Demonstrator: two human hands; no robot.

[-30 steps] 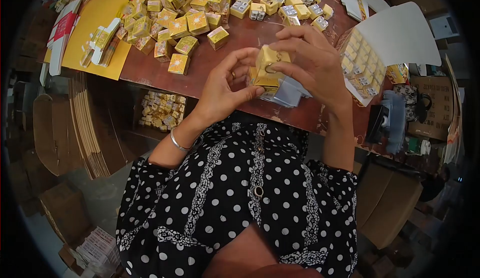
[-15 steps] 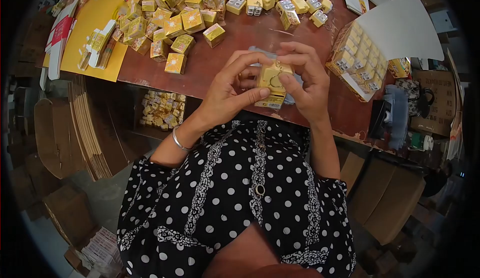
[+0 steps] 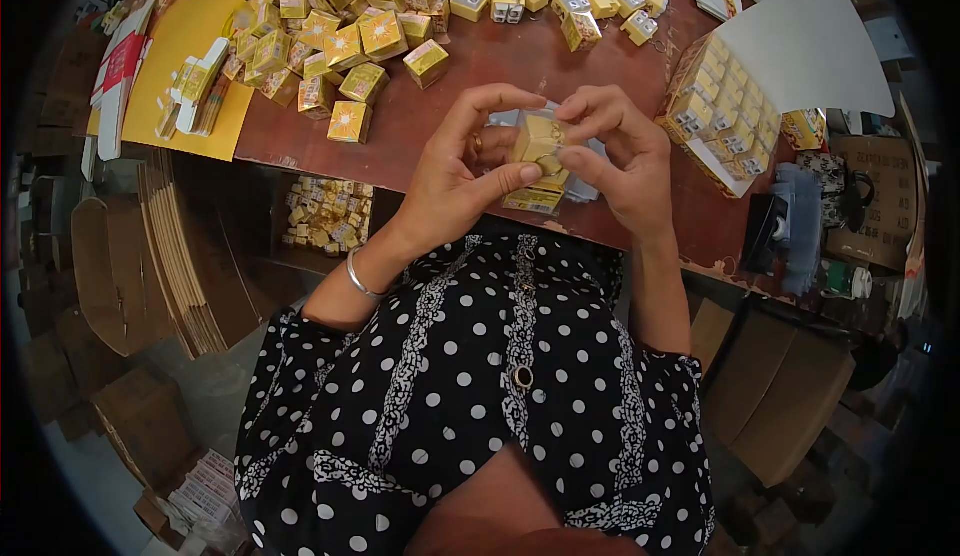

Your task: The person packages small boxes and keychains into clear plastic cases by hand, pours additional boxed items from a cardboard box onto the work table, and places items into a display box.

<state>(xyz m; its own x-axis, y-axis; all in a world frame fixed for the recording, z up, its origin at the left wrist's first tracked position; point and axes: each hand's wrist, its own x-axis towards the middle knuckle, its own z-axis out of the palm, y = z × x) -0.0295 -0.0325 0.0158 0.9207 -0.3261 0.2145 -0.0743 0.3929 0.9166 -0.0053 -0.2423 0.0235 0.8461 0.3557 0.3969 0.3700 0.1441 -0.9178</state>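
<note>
A yellow cube keychain (image 3: 541,136) with a metal ring and short chain is held between my two hands above the table's near edge. My left hand (image 3: 470,151) grips its left side, thumb in front and index finger arched over the top. My right hand (image 3: 625,151) is curled at its right side, with thumb and fingertips at the ring and chain. Just under the cube sits a small printed yellow box (image 3: 532,200); whether the cube is partly inside it I cannot tell. Clear plastic (image 3: 583,188) lies behind and under the hands.
Many small yellow boxes (image 3: 365,81) and loose cube keychains (image 3: 603,1) are piled at the back. A display box (image 3: 715,161) filled with cubes stands open at right. Flat cartons (image 3: 195,86) lie on yellow card at left. Below the table is a box of cubes (image 3: 325,216).
My right hand has shifted slightly right, its thumb drawing back from the cube's face to the ring. The cube has tilted a little and the left fingers have risen slightly.
</note>
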